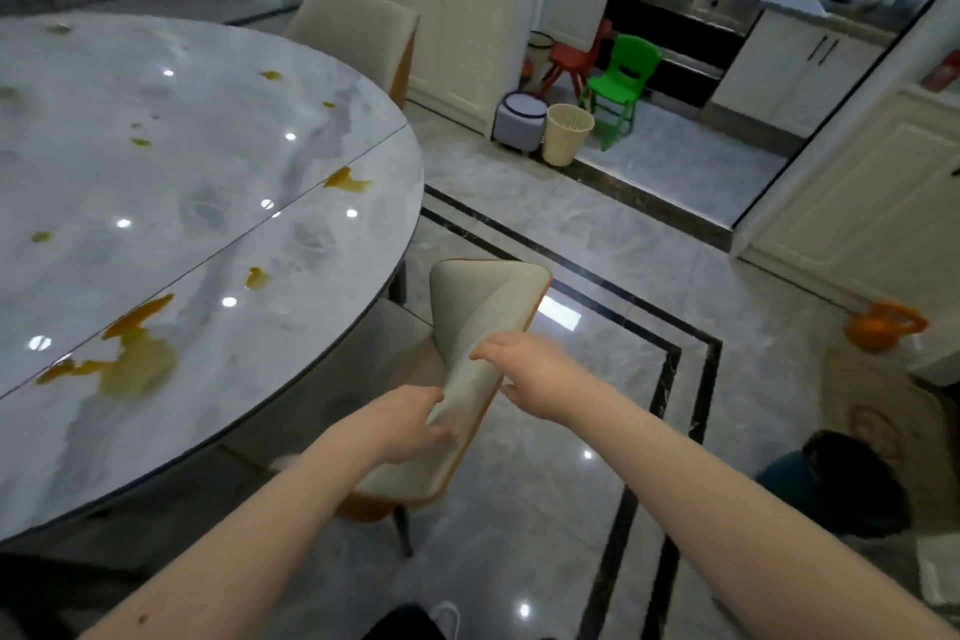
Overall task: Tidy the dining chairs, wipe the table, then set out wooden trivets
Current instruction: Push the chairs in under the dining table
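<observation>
Both my hands grip chair [483, 327] back: left hand [410, 424], right hand [524, 369] | chair beside stained table [208, 161]

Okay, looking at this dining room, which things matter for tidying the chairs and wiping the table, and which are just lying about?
Part of the job:
- near dining chair, backrest gripped by left hand and right hand
- far dining chair at the table
- marble table with yellow-brown spills

Just lying about:
- green child's chair
- red child's chair
- cream wastebasket
- small round stool
- orange item on the floor
</observation>
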{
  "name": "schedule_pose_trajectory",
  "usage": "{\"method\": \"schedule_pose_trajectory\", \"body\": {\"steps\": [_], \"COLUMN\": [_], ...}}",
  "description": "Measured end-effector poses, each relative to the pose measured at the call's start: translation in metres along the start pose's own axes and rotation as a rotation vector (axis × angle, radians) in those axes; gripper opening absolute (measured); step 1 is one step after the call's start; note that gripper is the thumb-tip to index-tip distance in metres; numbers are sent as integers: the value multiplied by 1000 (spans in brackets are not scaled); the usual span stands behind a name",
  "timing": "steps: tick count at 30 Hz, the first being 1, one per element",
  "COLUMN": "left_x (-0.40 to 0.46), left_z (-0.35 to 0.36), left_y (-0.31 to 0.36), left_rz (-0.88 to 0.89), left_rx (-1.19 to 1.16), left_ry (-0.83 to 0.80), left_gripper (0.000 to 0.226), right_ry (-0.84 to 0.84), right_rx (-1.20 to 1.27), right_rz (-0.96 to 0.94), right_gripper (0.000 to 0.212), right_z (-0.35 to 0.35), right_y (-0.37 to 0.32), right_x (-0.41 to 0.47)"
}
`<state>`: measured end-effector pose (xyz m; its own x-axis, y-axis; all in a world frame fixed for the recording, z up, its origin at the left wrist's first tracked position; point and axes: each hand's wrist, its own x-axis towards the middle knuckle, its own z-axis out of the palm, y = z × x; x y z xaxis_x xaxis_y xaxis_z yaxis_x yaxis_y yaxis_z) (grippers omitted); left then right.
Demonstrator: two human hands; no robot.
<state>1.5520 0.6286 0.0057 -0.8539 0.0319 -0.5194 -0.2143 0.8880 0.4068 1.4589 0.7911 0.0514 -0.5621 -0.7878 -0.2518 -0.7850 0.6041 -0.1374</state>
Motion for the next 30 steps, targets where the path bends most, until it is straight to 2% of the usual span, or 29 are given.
{"method": "schedule_pose_trajectory", "body": {"steps": [6, 11, 17, 23, 27, 30], "left_x": [3, 10, 31, 29, 26, 24], "left_z": [0, 20, 45, 43, 43, 42], "left_y": [19, 49, 90, 103, 109, 111], "left_rz": [-157, -368, -688, -781, -832, -813], "left_rx": [-76, -157, -31, -125, -173, -146], "left_ry": [-5, 44, 167, 229, 262, 249], "left_gripper": [59, 65, 40, 42, 31, 36], "right_ry": [-199, -284, -256, -192, -214, -238], "right_rx": [-102, -283, -374, -429, -416, -422], "right_rz": [-239, -478, -561, -594, -581, -552], "right_gripper": [58, 48, 44, 30, 32, 33], "right_z": [-7, 0, 1, 4, 2, 5], "right_y": [31, 65, 104, 111, 110, 108], "right_x": [48, 75, 86, 80, 79, 80]}}
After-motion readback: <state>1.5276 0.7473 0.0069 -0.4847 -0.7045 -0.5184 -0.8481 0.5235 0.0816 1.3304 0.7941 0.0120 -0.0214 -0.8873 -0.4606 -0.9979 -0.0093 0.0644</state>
